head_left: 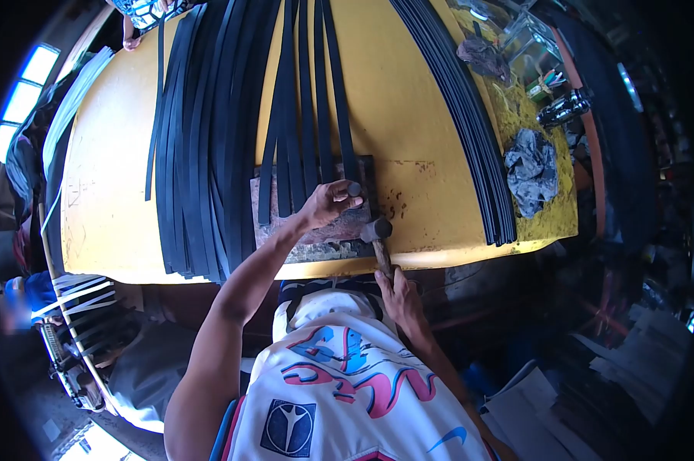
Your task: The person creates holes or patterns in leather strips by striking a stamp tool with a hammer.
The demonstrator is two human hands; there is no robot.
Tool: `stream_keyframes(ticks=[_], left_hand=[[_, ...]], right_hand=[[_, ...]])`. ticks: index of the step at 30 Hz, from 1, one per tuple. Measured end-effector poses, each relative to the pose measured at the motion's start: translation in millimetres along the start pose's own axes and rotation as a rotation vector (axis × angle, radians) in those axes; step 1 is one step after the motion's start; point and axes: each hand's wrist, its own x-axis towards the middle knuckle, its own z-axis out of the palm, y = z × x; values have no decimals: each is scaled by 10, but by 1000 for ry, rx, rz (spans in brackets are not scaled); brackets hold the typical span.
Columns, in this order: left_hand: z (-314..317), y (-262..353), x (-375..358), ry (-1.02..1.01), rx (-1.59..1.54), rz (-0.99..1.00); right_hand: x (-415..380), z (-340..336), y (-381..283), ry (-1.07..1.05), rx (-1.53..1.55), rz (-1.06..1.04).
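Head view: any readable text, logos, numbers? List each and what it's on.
No words or numbers can be read.
Shirt: large pink and blue lettering, too distorted to read.
Shirt: dark square patch with a white emblem, no letters.
Shirt: a small blue swoosh mark, no text.
Yellow table: faint scrawls at the left edge, too blurred to read.

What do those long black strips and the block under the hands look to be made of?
The strips look like rubber or leather: matte black, thin, lying limp and flat on the yellow table. The block looks like worn, rust-stained metal or stone. The right hand holds a hammer with a dull metal head.
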Motion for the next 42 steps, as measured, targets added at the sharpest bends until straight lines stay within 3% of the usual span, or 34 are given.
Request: stream_keyframes(ticks=[5, 7, 8, 10, 11, 12, 13, 15, 16, 18, 19, 20, 21, 23, 24, 25, 26, 27, 28, 29, 30, 32, 35, 36, 38, 42], left_hand=[[44, 8, -80, 33, 41, 103], [37, 10, -121, 48, 41, 190], [7, 127, -159, 28, 126, 169], [0, 123, -180, 27, 225, 194], [10, 38, -175, 30, 220, 195], [21, -13, -173, 21, 210, 229], [19, -39, -165, 17, 200, 264], [-1, 8, -189, 9, 205, 239], [-11, 13, -194, -4, 221, 217], [6, -25, -196, 7, 248, 217], [-2, -57, -184, 14, 287, 227], [30, -89, -240, 12, 281, 220], [122, -116, -339, 27, 308, 292], [-244, -17, -149, 73, 410, 397], [-170, 160, -209, 23, 309, 275], [-22, 277, -303, -23, 200, 145], [36, 191, -276, 34, 225, 247], [77, 31, -198, 84, 207, 212], [93, 151, -200, -38, 55, -30], [147, 276, -215, -161, -101, -279], [263, 299, -142, -162, -89, -282], [644, 262, 6, -94, -236, 31], [1070, 280, 286, 1, -156, -88], [1210, 209, 384, -6, -143, -88], [1445, -3, 596, 30, 122, 102], [1663, -151, 731, 79, 267, 16]], right_hand=[[88, -270, -248, 208, 223, 105], [124, -720, -552, 268, 355, 111], [128, -851, -611, 229, 556, 228], [104, -1392, -913, 364, 568, 0], [-65, -1709, -1125, 370, 704, 65], [-100, -2047, -1339, 549, 589, -176], [-51, -2131, -1484, 542, 581, -178], [49, -2137, -1721, 863, 937, -678], [64, -1956, -1607, 847, 937, -672], [11, -1496, -1114, 449, 288, -303], [197, -1053, -1022, 268, 320, 134], [368, -653, -872, 199, 56, 170], [341, -434, -666, 101, 55, 255], [309, -518, -683, 233, 230, 165], [245, -562, -659, 253, 192, 140], [197, -673, -647, 52, 381, 399], [166, -638, -502, 109, 443, 400], [163, -534, -310, 168, 520, 407], [166, -519, -100, 214, 459, 338], [197, -799, -261, 130, 536, 535], [300, -761, -38, 200, 387, 489], [477, -821, 318, 270, 157, 439], [816, -967, 697, 312, -31, 394], [903, -935, 847, 367, -64, 379], [1102, -877, 1037, 435, -86, 367], [1259, -800, 1171, 520, -97, 375]])
